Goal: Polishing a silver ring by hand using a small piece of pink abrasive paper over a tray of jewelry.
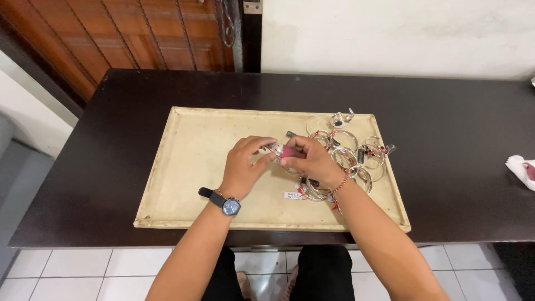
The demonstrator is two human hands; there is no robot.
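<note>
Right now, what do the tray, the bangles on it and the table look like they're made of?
Tray: pale beige, matte, scuffed, with a raised rim; plastic or painted wood, hard to tell. Bangles: clear and glossy with bright glints, probably glass or silvery metal. Table: dark brown, smooth, faintly shiny top, looks like lacquered wood or laminate.

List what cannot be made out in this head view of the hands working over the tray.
- Silver bangle: mostly hidden between left hand and right hand.
- Pink piece: covered by the right fingers; kind unclear.
- Bangle pile: overlapping, too small to count.
- White cloth: cut off by the right edge.
- Small label on the tray: too small to read.
</note>
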